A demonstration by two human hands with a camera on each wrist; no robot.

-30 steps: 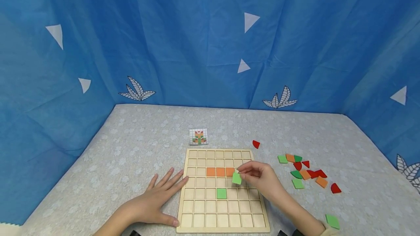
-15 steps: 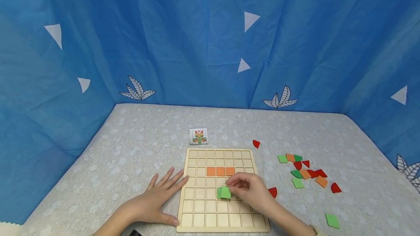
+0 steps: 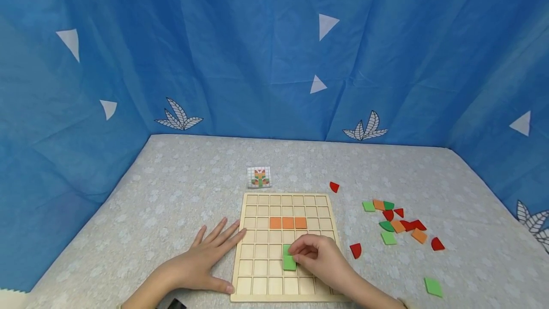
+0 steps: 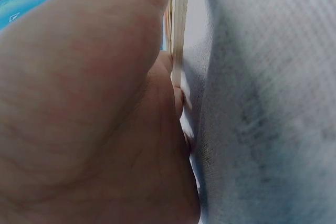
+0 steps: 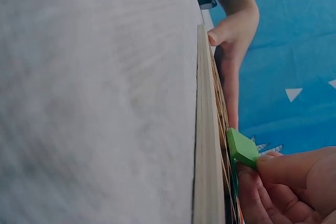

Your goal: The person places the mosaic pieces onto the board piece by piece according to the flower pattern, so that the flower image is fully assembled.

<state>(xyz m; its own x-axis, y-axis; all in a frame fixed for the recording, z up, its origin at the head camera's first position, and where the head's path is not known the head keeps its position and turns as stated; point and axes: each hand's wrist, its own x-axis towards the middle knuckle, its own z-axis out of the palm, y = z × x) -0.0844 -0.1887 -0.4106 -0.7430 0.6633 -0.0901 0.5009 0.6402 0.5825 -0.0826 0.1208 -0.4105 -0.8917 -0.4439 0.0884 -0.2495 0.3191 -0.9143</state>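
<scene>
Nearer to the person by a cell, the right hand (image 3: pixel 319 257) has carried the held green tile (image 3: pixel 289 263) off the placed green tile (image 3: pixel 286 249), which it overlapped half a second ago; a second ago it was up by the row of orange tiles (image 3: pixel 288 223). Its thumb and fingers pinch the tile at the right edge, over the middle column of the grid board (image 3: pixel 260 269), second row from the near rim. From the right wrist, the tile looks tilted; I can't tell whether any of it has settled in.

Seating this tile seems to be the step in hand, so the next move likely calls for squaring it up, lowering it flat and letting go.

Meanwhile the left hand (image 3: pixel 199 261) hasn't shifted, fingers straight and spread against the board's left edge. One red quarter piece (image 3: pixel 355 251) on the bench (image 3: pixel 128 232), hidden a second ago, shows beside the board.
</scene>
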